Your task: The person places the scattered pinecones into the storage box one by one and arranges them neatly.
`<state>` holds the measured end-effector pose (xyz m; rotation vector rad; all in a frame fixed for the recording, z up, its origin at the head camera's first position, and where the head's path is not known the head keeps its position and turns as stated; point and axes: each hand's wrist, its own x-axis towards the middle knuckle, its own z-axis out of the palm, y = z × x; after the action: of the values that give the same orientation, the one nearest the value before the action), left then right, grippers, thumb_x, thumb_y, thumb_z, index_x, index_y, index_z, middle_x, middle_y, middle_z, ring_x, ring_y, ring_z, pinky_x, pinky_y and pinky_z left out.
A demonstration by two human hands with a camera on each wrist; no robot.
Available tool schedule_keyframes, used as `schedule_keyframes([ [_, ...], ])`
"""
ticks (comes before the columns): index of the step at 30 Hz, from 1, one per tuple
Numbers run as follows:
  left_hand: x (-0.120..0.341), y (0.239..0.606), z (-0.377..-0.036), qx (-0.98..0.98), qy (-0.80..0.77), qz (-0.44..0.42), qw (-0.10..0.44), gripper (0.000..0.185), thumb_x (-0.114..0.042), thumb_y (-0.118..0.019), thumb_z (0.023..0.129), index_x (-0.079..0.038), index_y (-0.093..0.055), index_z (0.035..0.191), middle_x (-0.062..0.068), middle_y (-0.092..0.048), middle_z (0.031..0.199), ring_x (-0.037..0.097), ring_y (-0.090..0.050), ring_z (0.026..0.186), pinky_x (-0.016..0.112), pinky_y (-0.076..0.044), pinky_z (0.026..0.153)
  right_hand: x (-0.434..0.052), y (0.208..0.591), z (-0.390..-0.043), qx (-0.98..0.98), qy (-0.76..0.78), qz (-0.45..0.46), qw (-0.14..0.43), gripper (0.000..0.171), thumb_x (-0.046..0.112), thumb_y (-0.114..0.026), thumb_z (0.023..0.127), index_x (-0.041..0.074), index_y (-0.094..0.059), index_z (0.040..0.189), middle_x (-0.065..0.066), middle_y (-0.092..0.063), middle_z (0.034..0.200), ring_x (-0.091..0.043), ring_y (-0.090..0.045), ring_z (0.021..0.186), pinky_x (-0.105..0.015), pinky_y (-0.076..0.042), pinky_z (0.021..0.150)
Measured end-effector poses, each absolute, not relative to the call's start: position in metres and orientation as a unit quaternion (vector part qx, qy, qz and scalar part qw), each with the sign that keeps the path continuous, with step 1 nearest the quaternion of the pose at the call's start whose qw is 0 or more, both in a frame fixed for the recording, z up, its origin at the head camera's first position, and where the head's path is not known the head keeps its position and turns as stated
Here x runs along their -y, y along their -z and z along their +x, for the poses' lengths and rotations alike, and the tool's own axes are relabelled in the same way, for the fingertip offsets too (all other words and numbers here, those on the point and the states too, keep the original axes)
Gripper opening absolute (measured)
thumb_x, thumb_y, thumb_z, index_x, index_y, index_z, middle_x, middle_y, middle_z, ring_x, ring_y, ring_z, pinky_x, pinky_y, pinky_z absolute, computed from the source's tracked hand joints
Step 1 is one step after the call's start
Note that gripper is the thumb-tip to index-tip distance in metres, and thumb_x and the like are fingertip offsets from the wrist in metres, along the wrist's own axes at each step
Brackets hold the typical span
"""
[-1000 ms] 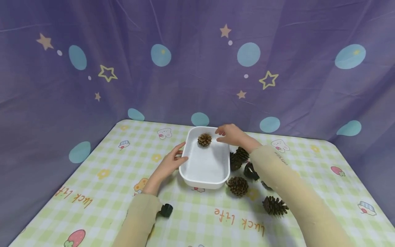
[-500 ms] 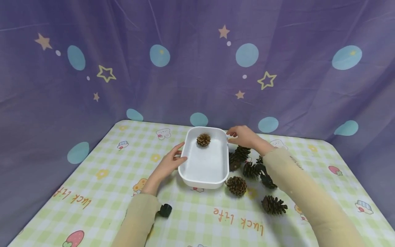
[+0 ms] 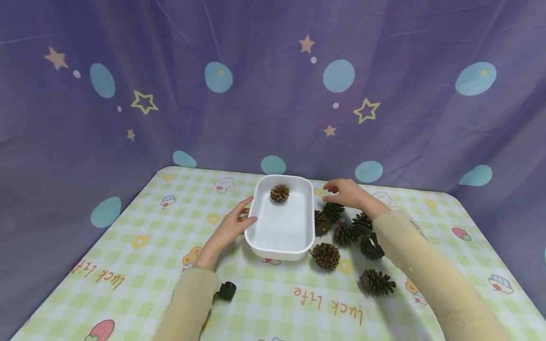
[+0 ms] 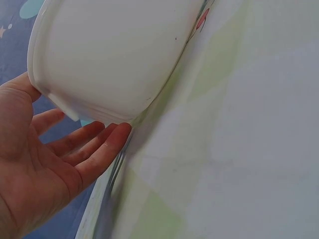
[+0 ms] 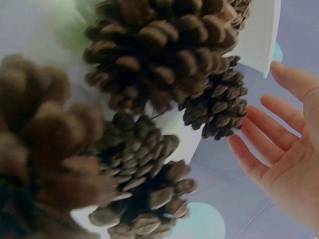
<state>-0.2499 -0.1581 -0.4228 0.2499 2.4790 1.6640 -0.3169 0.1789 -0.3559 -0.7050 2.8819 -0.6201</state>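
Observation:
A white rectangular box [image 3: 279,256] stands on the table with one brown pine cone [image 3: 279,193] near its far end. My left hand [image 3: 230,229] rests against the box's left side; in the left wrist view its fairly straight fingertips [image 4: 119,133] meet the outer wall and the thumb is at the rim. To the right of the box, my right hand [image 3: 349,194] is over the far end of a group of pine cones, fingers extended and holding nothing. The dark pine cone [image 5: 219,107] is nearest to its fingertips; whether they touch it, I cannot tell.
Several more pine cones lie right of the box, among them a lighter one [image 3: 326,256] by its near corner and one [image 3: 377,282] closer to me. A checkered cloth [image 3: 141,284] covers the table. Behind it hangs a purple curtain [image 3: 264,123].
My right hand has moved from over the box's far right corner to the right, above the pine cones. The left hand stays at the box. The pine cone inside keeps its place.

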Motion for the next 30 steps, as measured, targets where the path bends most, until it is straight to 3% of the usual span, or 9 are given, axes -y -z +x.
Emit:
schedule_keyframes([
  [16, 0.159, 0.421, -0.25, -0.823, -0.557, 0.075, 0.081, 0.062, -0.028, -0.057, 0.089, -0.034, -0.027, 0.142, 0.01, -0.047, 0.131, 0.025, -0.058, 0.103, 0.033, -0.054, 0.079, -0.203, 0.378, -0.315, -0.942, 0.266, -0.164, 0.124, 0.067, 0.041, -0.058, 0.086, -0.002, -0.039, 0.134, -0.026, -0.047, 0.129, -0.04, -0.045, 0.117, -0.051, -0.044, 0.091],
  [30, 0.157, 0.4, -0.239, -0.812, -0.569, 0.081, 0.105, 0.064, -0.02, -0.056, 0.09, -0.02, -0.022, 0.145, 0.02, -0.041, 0.135, 0.037, -0.054, 0.109, 0.039, -0.053, 0.083, -0.205, 0.384, -0.313, -0.924, 0.317, -0.12, 0.179, 0.071, 0.043, -0.057, 0.086, -0.002, -0.034, 0.136, -0.03, -0.042, 0.131, -0.038, -0.054, 0.108, -0.044, -0.05, 0.087],
])
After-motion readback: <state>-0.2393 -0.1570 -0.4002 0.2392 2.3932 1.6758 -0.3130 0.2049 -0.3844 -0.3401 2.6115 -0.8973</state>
